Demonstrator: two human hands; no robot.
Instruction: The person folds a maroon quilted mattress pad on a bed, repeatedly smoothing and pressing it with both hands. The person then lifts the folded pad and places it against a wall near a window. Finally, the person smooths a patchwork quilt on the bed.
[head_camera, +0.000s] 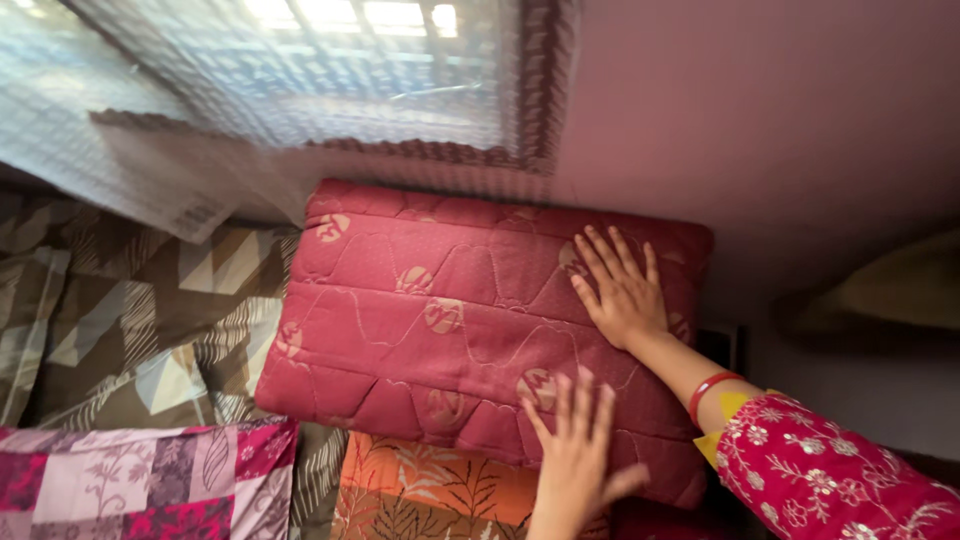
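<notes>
A folded red quilt (440, 310) with round pale motifs lies on the bed against the pink wall. My right hand (620, 290) rests flat on its upper right part, fingers spread. The wrist has a red bangle and the arm a red embroidered sleeve (820, 480). My left hand (578, 455) is flat at the quilt's lower edge, fingers apart and slightly blurred. Neither hand holds anything.
A brown and beige patterned bedsheet (130, 320) covers the left. A pink patchwork pillow (150, 480) lies at bottom left, an orange leaf-print cushion (420, 490) below the quilt. A net curtain (300, 90) hangs over the window above. A dark gap sits at right.
</notes>
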